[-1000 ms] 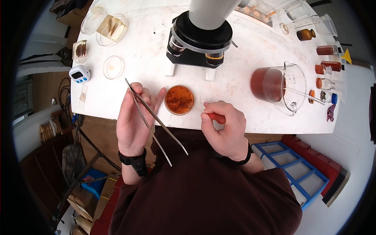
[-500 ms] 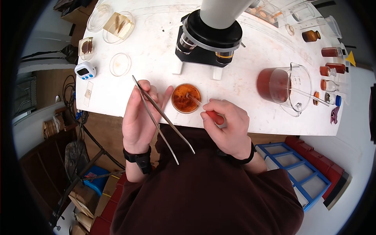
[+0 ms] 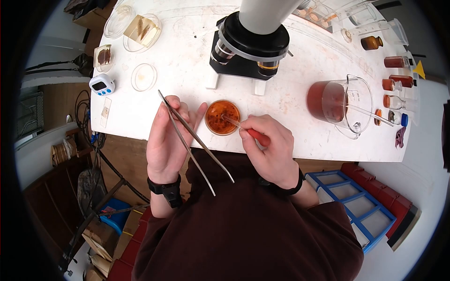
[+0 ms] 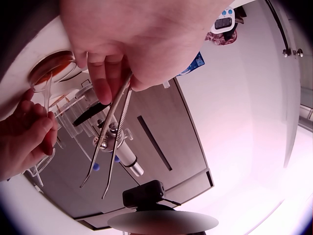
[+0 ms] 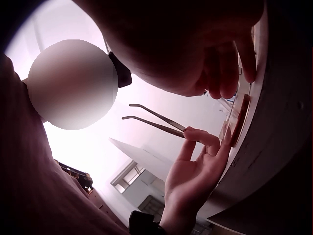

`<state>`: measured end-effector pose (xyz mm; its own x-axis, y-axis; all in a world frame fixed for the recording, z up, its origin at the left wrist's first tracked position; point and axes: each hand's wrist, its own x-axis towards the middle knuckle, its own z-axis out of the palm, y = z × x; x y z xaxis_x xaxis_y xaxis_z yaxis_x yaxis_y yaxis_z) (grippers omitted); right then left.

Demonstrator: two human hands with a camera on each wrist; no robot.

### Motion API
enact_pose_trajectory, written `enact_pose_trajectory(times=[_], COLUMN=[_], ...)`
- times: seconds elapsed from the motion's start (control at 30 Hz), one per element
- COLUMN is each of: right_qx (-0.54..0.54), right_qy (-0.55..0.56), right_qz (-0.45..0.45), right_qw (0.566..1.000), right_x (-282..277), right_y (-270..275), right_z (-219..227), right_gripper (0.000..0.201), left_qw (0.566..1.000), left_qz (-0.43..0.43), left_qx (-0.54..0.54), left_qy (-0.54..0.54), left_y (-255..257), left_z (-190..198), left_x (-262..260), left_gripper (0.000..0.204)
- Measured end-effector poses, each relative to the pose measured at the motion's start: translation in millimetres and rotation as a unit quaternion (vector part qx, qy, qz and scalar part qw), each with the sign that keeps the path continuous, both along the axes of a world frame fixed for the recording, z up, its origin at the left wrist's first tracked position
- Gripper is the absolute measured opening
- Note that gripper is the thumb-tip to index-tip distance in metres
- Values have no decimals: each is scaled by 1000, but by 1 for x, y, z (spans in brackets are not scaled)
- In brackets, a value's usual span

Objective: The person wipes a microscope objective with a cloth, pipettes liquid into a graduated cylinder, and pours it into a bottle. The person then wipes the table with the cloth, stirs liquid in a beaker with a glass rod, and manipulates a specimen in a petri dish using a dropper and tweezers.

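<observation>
The left hand (image 3: 168, 140), palm up, pinches metal tweezers (image 3: 190, 132) near their joined end; their two bent tips point toward the body, spread apart, with nothing between them. Between the hands a round dish (image 3: 216, 127) of orange-brown liquid with dark bits lies on the table. The right hand (image 3: 272, 149) grips the red bulb (image 3: 258, 137) of a clear dropper (image 3: 233, 122), whose tip is in the dish. In the left wrist view the dropper (image 4: 47, 93) slants into the dish (image 4: 41, 73). The right wrist view shows the tweezers (image 5: 159, 122) held away from the dish.
A microscope (image 3: 253, 44) stands behind the dish. To the right are a beaker (image 3: 323, 102) of reddish liquid with a rod, and several small bottles (image 3: 393, 101). Clear dishes (image 3: 144, 77) and a white timer (image 3: 101, 85) lie at the left. The table's front edge runs under the hands.
The dropper tip has moved from the dish's right edge toward its middle. Dark bits in the liquid have shifted. The whole head view has moved slightly; the left hand keeps its hold on the tweezers.
</observation>
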<state>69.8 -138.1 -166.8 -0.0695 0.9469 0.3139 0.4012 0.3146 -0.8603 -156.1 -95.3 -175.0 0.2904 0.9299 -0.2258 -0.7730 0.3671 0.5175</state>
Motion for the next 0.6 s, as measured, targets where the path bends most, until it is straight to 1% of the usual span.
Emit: enact_pose_trajectory(times=[0.03, 0.17, 0.23, 0.33, 0.57, 0.6], right_qx=[-18, -24, -67, -71, -42, -18], right_qy=[8, 29, 28, 36, 46, 45], right_qz=[1, -1, 7, 2, -1, -3], right_qw=[1000, 999, 997, 997, 998, 999], right_x=[0, -1, 1, 2, -2, -3], right_y=[0, -2, -5, -6, -2, 1], right_z=[1, -1, 1, 1, 1, -2], right_gripper=[20, 20, 20, 20, 20, 21], left_qw=[1000, 1000, 1000, 1000, 1000, 1000], left_qz=[0, 0, 0, -2, -5, -4], left_qx=[-2, 2, 4, 4, 2, 2], left_qy=[0, 1, 3, 6, 4, 4], left_y=[0, 0, 0, 0, 0, 0], left_z=[0, -1, -2, 0, 0, -1], left_x=[0, 0, -1, 0, -1, -1], left_gripper=[21, 21, 21, 21, 22, 22])
